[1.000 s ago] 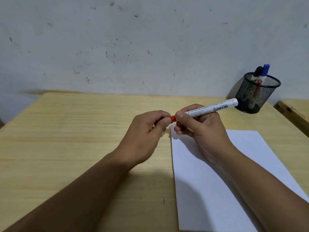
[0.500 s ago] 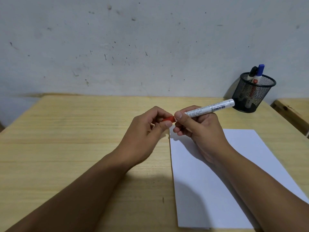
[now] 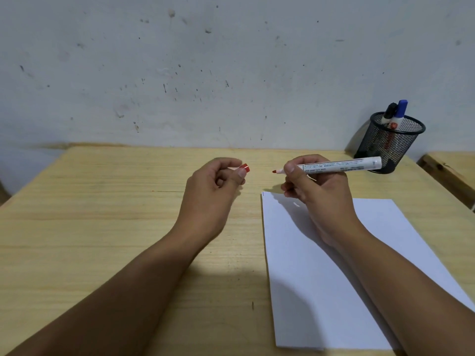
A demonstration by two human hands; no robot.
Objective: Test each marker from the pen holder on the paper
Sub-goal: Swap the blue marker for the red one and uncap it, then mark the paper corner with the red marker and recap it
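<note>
My right hand (image 3: 317, 191) grips a white marker (image 3: 341, 165) held level above the far end of the white paper (image 3: 321, 291); its bare red tip (image 3: 274, 171) points left. My left hand (image 3: 213, 188) pinches the marker's red cap (image 3: 244, 167) between thumb and fingers, a short gap left of the tip. A black mesh pen holder (image 3: 388, 142) stands at the back right of the wooden table (image 3: 102, 214), holding a blue-capped marker (image 3: 401, 109) and a black-capped marker (image 3: 389, 111).
A stained grey wall (image 3: 205, 73) runs right behind the table. A second wooden surface (image 3: 452, 173) sits at the far right edge. The paper lies on the right half of the table, under my right forearm.
The red cap has come off the marker: my left hand drew it away to the left, and the red tip now shows. My right hand kept its grip on the barrel.
</note>
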